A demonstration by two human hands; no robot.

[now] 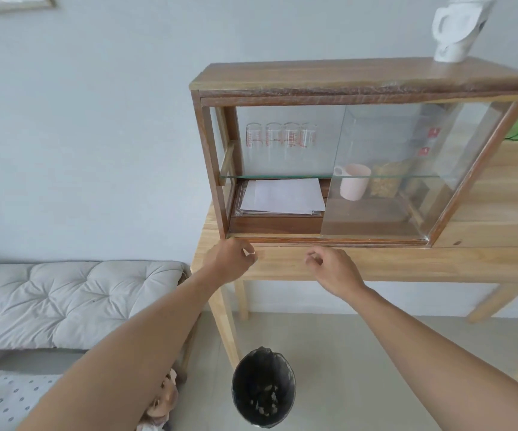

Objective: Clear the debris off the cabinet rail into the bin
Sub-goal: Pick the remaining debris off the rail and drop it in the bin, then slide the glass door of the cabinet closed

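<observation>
A wooden cabinet with sliding glass doors stands on a light wood table. Its bottom rail runs along the front, open on the left half. My left hand hovers just below the rail's left end, fingers curled and pinched together; whether it holds a scrap is too small to tell. My right hand is a little to the right over the table edge, fingers loosely curled and apart. A round black-lined bin sits on the floor under the table front, with pale scraps inside.
Inside the cabinet are several glasses, white paper and a pink mug. A white kettle stands on top. A padded grey bench is at the left; a table leg is beside the bin.
</observation>
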